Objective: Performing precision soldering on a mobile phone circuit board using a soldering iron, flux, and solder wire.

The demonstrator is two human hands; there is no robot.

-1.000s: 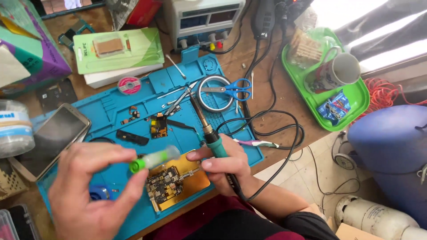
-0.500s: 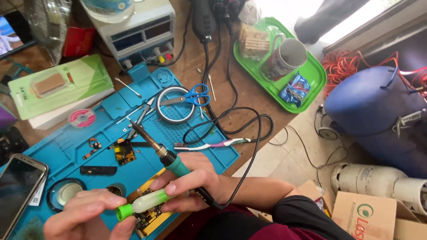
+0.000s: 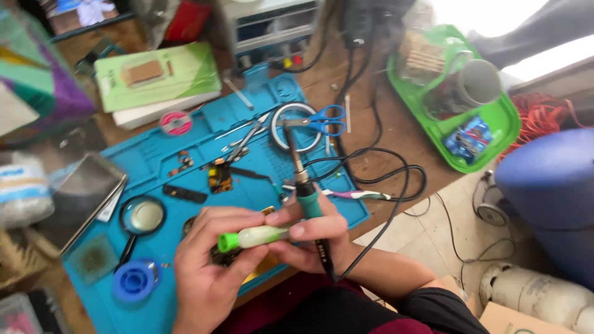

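My right hand (image 3: 312, 238) grips a soldering iron (image 3: 303, 185) with a teal grip, its metal tip pointing up and away over the blue work mat (image 3: 185, 161). My left hand (image 3: 210, 266) holds a small pale tube with a green cap (image 3: 250, 237); the right fingers touch the tube's other end. Both hands hover above a circuit board on a yellow holder (image 3: 260, 266), mostly hidden beneath them. The iron's black cable (image 3: 383, 185) loops off the mat to the right.
On the mat lie a magnifier (image 3: 142, 216), a blue solder spool (image 3: 133, 281), tweezers (image 3: 244, 139), blue-handled scissors (image 3: 315, 120), a small board (image 3: 219, 179). A phone (image 3: 80, 198) lies left, a green tray (image 3: 458, 93) with a cup at the right, a bench supply (image 3: 272, 31) behind.
The camera view has shifted so the mat sits higher and more centred. My hands still hold the iron and the tube, with the tube now lifted a little nearer the iron's grip.
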